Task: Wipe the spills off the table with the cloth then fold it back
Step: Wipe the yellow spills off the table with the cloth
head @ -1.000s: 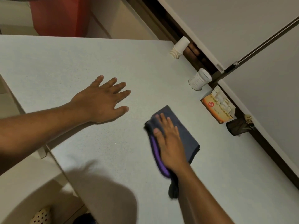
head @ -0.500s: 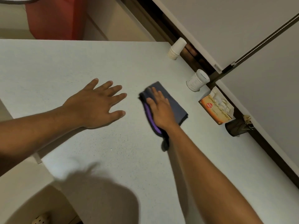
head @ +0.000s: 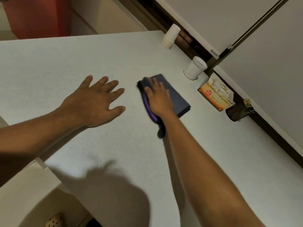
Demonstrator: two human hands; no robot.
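A folded dark blue cloth [head: 177, 99] with a purple edge lies flat on the pale speckled table [head: 82, 58], a little right of the middle. My right hand [head: 158, 97] presses flat on top of it, fingers stretched toward the far side and covering much of the cloth's left part. My left hand [head: 96, 102] rests palm down on the bare table to the left of the cloth, fingers spread, holding nothing. I cannot make out any spill on the surface.
Along the table's right edge stand a stack of paper cups [head: 170, 36], a white jar [head: 195, 68], an orange tissue box [head: 214, 95] and a dark mesh holder [head: 237, 112]. A wall runs behind them. The table's near edge drops off at lower left.
My right hand slid the cloth away from me, from the near middle of the table toward the far side, then stayed about there. My left hand stayed planted.
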